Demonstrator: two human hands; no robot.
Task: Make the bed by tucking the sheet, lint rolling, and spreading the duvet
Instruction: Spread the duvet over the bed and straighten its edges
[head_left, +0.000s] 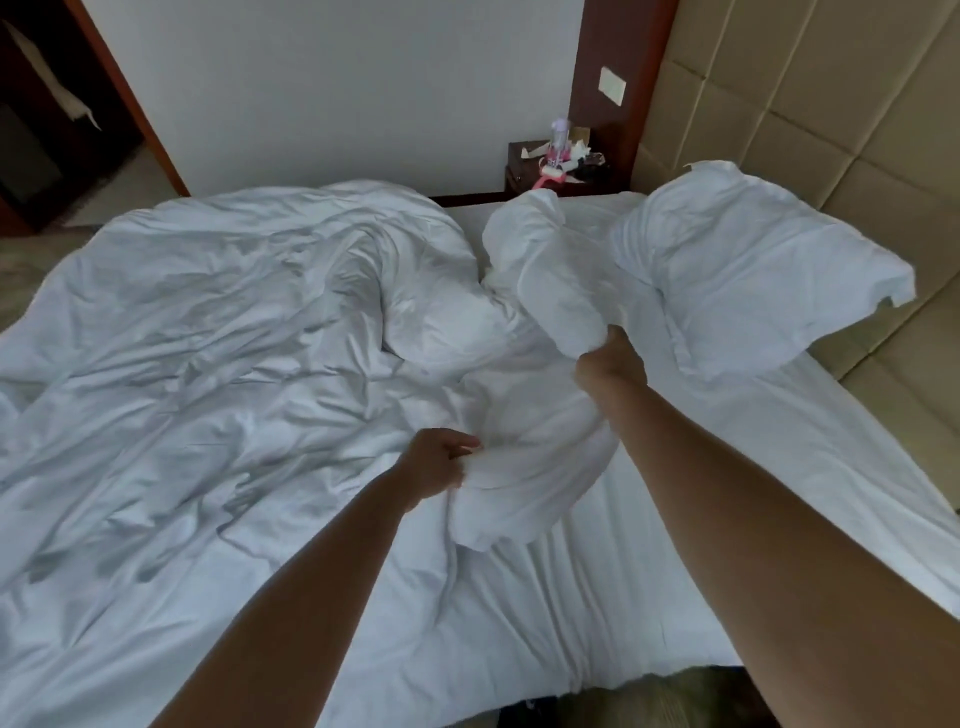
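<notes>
The fingers of the right hand (613, 358) are curled tight around a bunched fold of the crumpled white cotton duvet (208, 364), holding that fold lifted above the mattress. The fingers of the left hand (441, 462) pinch another fold of the same duvet lower down, close to the first. Between the two hands the cloth hangs in a loose pouch. The rest of the duvet lies rumpled across the left side of the bed. Beneath it, the smooth white fitted sheet (545, 623) shows along the near edge. A plump white pillow (753, 270) rests beside the padded beige headboard (831, 104). Beyond the bed, a dark wooden bedside table (524, 176) carries small cluttered items.
</notes>
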